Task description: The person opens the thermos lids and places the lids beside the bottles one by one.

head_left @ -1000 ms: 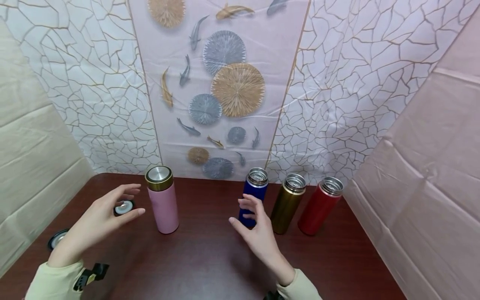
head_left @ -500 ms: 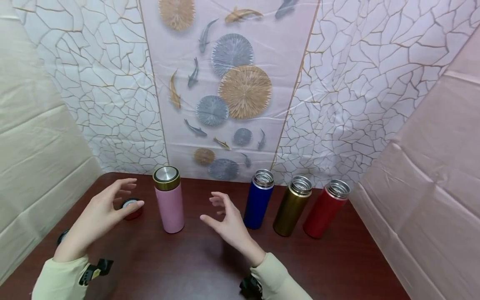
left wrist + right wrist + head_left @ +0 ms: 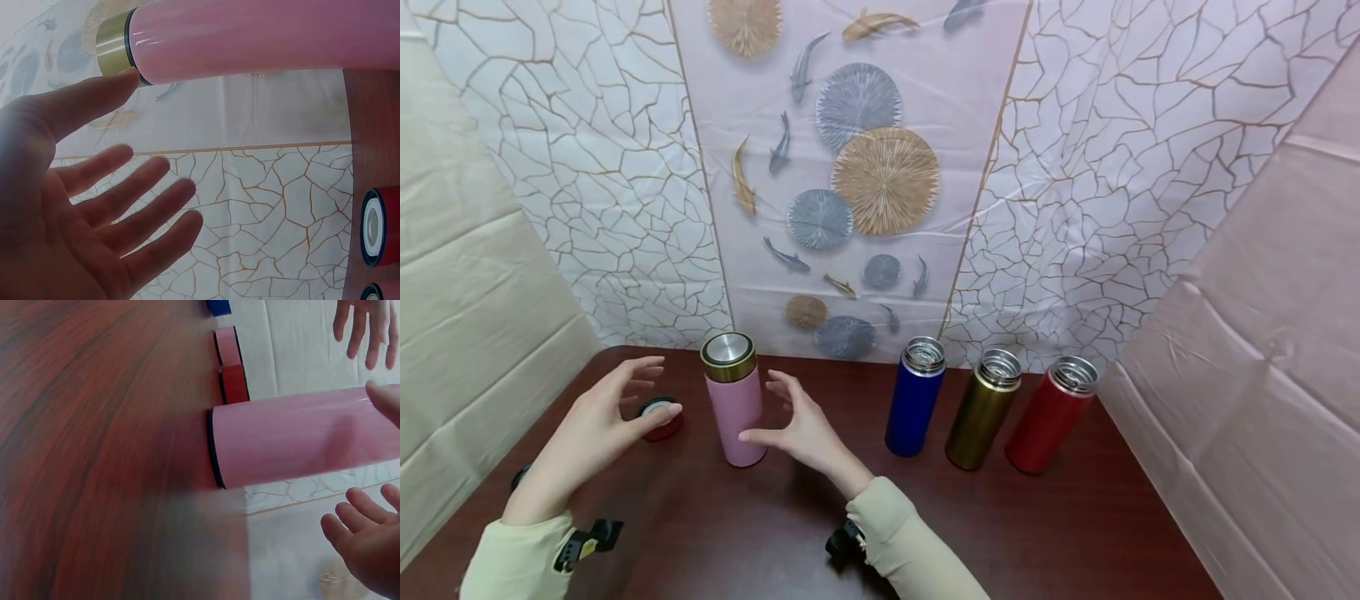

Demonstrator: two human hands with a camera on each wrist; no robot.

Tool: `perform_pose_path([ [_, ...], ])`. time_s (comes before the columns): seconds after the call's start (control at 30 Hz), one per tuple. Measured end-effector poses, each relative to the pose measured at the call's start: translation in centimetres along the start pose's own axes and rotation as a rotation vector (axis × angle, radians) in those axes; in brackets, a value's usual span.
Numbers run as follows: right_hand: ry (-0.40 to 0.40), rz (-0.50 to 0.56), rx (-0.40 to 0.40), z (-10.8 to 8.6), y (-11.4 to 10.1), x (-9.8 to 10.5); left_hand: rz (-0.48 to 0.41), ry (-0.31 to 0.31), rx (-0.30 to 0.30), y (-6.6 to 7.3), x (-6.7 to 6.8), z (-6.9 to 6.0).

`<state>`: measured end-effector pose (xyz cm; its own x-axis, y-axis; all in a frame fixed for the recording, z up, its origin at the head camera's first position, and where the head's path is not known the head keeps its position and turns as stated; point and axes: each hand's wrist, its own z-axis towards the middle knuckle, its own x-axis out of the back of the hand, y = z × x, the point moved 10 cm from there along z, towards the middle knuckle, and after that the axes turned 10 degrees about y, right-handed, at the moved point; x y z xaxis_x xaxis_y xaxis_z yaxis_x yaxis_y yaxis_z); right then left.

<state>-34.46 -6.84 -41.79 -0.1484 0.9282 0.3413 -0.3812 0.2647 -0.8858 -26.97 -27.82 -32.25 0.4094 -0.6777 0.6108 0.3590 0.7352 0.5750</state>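
A pink thermos bottle (image 3: 733, 412) stands upright on the table with a gold, steel-topped lid (image 3: 728, 371) on it. My right hand (image 3: 805, 429) is at its right side, thumb in front of the pink body and the other fingers spread. In the right wrist view those fingers are apart from the thermos bottle (image 3: 287, 440); whether the thumb touches it I cannot tell. My left hand (image 3: 587, 429) hovers to the left with its fingers spread, holding nothing. Behind its thumb lies a red lid (image 3: 666, 432), partly hidden.
Lidless blue (image 3: 913, 412), gold (image 3: 973, 425) and red thermos bottles (image 3: 1045, 425) stand in a row at the right. In the right wrist view, a pink lid (image 3: 228, 347) and a blue lid (image 3: 219, 307) lie beyond the red one. A patterned cloth wall (image 3: 880, 292) closes the back.
My right hand has moved left, from in front of the blue thermos bottle to the pink one. My left hand has stayed nearly in place. The view has shifted slightly.
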Motion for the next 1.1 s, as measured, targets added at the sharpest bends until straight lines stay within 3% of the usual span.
perform_pose_path([
  [0.3,-0.035,0.111,-0.112,0.1,1.2,-3.3,0.01,0.006,0.088,-1.5,0.5,-0.2],
  [0.67,0.045,0.108,-0.129,1.0,1.9,-4.6,0.0,0.032,0.017,-0.4,0.3,0.0],
  [0.87,0.048,0.078,-0.123,0.8,1.8,-4.4,-0.015,0.043,-0.023,0.0,0.1,0.0],
  [1.1,0.039,0.051,-0.109,0.0,1.4,-3.7,-0.023,0.025,-0.022,0.2,0.0,0.1],
])
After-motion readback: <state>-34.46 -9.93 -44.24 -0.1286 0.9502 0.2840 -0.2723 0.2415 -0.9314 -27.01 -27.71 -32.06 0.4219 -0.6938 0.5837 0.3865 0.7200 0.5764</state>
